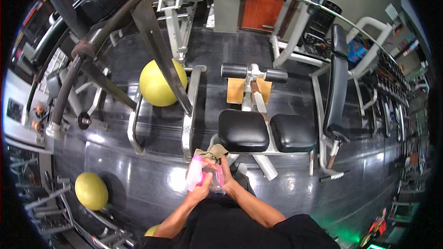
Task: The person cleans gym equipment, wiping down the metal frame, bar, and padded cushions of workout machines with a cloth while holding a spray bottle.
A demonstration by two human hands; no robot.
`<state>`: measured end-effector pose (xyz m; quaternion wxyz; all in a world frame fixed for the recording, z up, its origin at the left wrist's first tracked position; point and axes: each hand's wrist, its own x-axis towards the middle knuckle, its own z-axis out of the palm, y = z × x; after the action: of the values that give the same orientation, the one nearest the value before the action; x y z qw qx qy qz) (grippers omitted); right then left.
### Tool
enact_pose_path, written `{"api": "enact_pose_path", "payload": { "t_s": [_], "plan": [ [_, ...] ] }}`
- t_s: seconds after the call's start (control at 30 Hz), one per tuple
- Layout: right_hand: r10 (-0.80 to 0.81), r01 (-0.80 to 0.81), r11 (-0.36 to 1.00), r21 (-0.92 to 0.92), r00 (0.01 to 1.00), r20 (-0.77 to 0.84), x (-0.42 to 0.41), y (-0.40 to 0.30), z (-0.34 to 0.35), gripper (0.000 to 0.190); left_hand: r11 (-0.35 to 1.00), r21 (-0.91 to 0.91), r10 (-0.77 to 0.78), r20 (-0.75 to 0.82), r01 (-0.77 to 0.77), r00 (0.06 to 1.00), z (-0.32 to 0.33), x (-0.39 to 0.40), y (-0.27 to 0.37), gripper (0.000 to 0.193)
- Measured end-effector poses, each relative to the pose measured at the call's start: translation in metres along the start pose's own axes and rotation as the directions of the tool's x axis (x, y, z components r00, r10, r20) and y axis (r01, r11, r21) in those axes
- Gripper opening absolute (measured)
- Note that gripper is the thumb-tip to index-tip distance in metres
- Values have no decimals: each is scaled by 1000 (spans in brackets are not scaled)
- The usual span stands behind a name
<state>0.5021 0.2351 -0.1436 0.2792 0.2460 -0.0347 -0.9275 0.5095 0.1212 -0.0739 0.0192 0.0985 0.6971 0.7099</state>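
Low in front of my body, both hands are close together around a clear plastic bottle (217,179) with pink parts and pink lettering. My left hand (202,189) grips it from the left, its thumb beside a pink part. A blurred, whitish translucent piece (194,177) with a pink top shows at that hand; whether it belongs to the bottle I cannot tell. My right hand (226,175) curls around the bottle's right side. A crumpled camouflage-pattern cloth (211,152) sticks out beyond the fingers, against the right fingertips; which hand bears it is partly hidden.
Just ahead stands a bench with black padded seats (243,130) and foam rollers (234,70). To its right is an upright padded bench (336,89) under a barbell (325,8). A metal-framed machine (162,51) rises at left, near a yellow exercise ball (155,88). Another yellow ball (91,191) sits lower left.
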Motion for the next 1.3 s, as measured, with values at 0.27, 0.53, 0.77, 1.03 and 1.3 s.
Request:
{"api": "enact_pose_path", "payload": {
  "t_s": [0.27, 0.53, 0.77, 1.03, 1.3],
  "plan": [
    [-370, 237, 830, -505, 912, -179, -30, -64, -22, 41, 990, 132, -26, -233, 58, 972, 71, -8, -15, 11],
    [-707, 566, 618, -545, 704, -70, -66, -166, -45, 33, 932, 5, -355, -196, 363, 914, 92, -18, -44, 11],
    [-819, 693, 494, -525, 574, -12, -108, -190, -22, 35, 914, 140, -340, -250, 381, 907, 86, -18, -109, 15],
    [-836, 713, 468, -521, 549, 1, -123, -167, -67, 34, 913, 364, -135, -162, 186, 978, 92, 14, -109, 20],
    [-855, 798, 482, -362, 518, 1, -127, -167, -83, 31, 932, 306, -201, -8, 194, 980, 105, 28, -108, 16]
  ]
}}
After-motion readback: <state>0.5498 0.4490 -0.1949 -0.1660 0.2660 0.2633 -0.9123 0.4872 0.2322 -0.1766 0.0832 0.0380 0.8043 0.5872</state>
